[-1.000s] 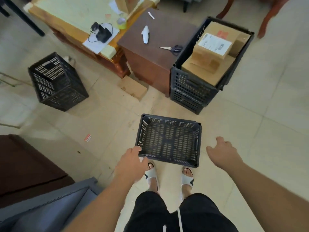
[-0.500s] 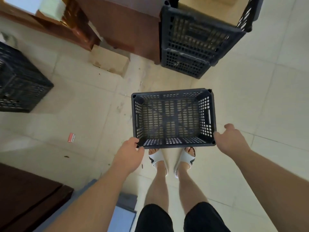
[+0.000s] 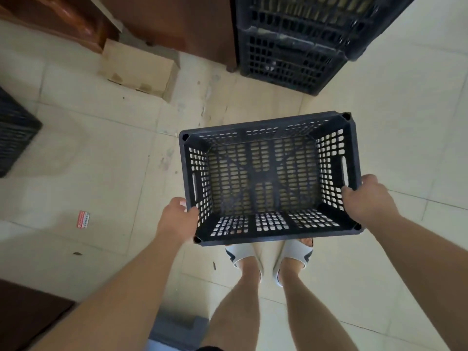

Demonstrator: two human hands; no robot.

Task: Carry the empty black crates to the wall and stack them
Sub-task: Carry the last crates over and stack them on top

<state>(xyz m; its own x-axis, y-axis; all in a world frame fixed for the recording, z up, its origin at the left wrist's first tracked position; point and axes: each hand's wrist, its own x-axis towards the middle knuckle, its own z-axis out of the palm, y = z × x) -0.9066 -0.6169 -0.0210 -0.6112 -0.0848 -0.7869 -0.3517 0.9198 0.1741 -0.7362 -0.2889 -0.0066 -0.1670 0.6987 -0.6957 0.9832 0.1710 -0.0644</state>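
An empty black slatted crate (image 3: 268, 124) sits in front of my feet, seen from above, its mesh floor bare. My left hand (image 3: 177, 219) grips its left rim near the near corner, thumb over the edge. My right hand (image 3: 367, 198) grips the right rim just below the handle slot. Another black crate (image 3: 15, 133) stands at the left edge of the view, partly cut off.
Two stacked black crates (image 3: 293, 57) stand at the top right beside a brown wooden cabinet (image 3: 177, 24). A flat cardboard box (image 3: 136, 67) lies on the tiled floor ahead. A dark brown piece of furniture (image 3: 25, 315) is at the bottom left. A small red label (image 3: 83, 219) lies on the floor.
Both hands have closed onto the crate's side rims. The crate now looks larger and closer to the camera, and the view has tipped further down.
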